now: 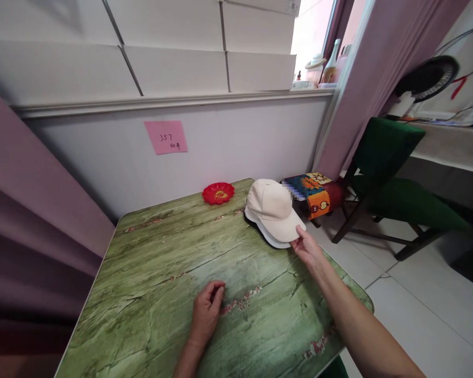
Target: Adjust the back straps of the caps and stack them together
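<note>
A cream cap (274,205) lies on top of a white cap (274,238), with a black edge showing beneath them, at the table's back right. The brim of the cream cap points toward the front right. My right hand (306,248) pinches that brim at its tip, thumb on top and fingers underneath. Near the middle of the green wood-patterned table (150,283), my left hand (208,307) rests with its fingers curled together and nothing visible in them.
A red scalloped dish (218,193) sits at the table's back edge. Behind the table is a wall with a pink note (166,137). Beyond the right edge stand a cloth-covered stool (317,194) and a green chair (388,152).
</note>
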The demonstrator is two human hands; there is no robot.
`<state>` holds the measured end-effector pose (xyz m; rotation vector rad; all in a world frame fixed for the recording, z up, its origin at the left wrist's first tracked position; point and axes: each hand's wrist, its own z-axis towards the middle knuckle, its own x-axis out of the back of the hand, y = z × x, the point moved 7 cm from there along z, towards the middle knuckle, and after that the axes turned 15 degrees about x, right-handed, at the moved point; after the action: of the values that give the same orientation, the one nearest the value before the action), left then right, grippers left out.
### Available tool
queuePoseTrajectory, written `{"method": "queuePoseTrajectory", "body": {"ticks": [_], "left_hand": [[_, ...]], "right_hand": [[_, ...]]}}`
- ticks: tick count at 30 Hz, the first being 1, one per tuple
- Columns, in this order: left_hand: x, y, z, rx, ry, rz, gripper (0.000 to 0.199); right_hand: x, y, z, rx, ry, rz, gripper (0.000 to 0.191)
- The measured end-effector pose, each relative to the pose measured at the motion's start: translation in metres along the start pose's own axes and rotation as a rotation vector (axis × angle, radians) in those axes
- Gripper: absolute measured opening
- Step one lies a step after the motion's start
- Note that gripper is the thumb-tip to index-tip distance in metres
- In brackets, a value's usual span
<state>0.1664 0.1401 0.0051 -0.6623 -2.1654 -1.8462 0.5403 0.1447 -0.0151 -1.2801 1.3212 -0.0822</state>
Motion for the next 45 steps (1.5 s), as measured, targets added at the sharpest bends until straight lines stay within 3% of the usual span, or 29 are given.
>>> {"method": "queuePoseTrajectory", "body": {"ticks": [7, 10, 13, 15, 18, 21, 24, 30, 36, 41, 45], "left_hand": [[-0.001, -0.005, 0.002, -0.019, -0.008, -0.011, 0.033], [-0.001, -0.005, 0.002, -0.018, -0.009, -0.014, 0.034], [-0.001, -0.004, 0.001, -0.020, -0.010, -0.019, 0.035], [-0.001, -0.003, 0.001, -0.024, -0.013, -0.017, 0.035], [-0.001, -0.002, 0.001, -0.040, -0.012, 0.008, 0.034], [-0.002, -0.002, 0.001, -0.053, -0.011, 0.024, 0.032], [-0.002, -0.003, 0.000, -0.041, -0.005, 0.020, 0.032], [-0.003, -0.003, -0.002, -0.023, 0.004, 0.020, 0.032], [-0.003, -0.002, -0.004, -0.071, 0.037, 0.024, 0.029], [-0.002, -0.001, -0.007, -0.106, 0.060, 0.036, 0.026], [-0.004, -0.002, -0.007, -0.098, 0.049, 0.029, 0.025]], "right_hand": [[0.016, -0.008, -0.001, 0.141, 0.094, -0.222, 0.017], [0.027, -0.018, -0.001, 0.271, 0.101, -0.417, 0.042], [0.031, -0.041, -0.005, 0.524, 0.145, -0.663, 0.072], [0.017, -0.061, -0.013, 0.772, 0.122, -0.837, 0.080], [-0.029, -0.072, -0.021, 1.023, -0.079, -1.129, 0.084], [-0.068, -0.057, -0.016, 1.000, -0.261, -1.406, 0.099], [-0.080, -0.037, -0.007, 0.898, -0.287, -1.573, 0.115], [-0.065, -0.005, 0.007, 0.809, -0.307, -1.700, 0.118], [-0.057, 0.001, 0.009, 0.879, -0.271, -1.749, 0.116], [-0.047, 0.006, -0.013, 1.049, -0.272, -1.777, 0.104], [-0.037, 0.007, -0.025, 1.114, -0.335, -1.831, 0.107]]}}
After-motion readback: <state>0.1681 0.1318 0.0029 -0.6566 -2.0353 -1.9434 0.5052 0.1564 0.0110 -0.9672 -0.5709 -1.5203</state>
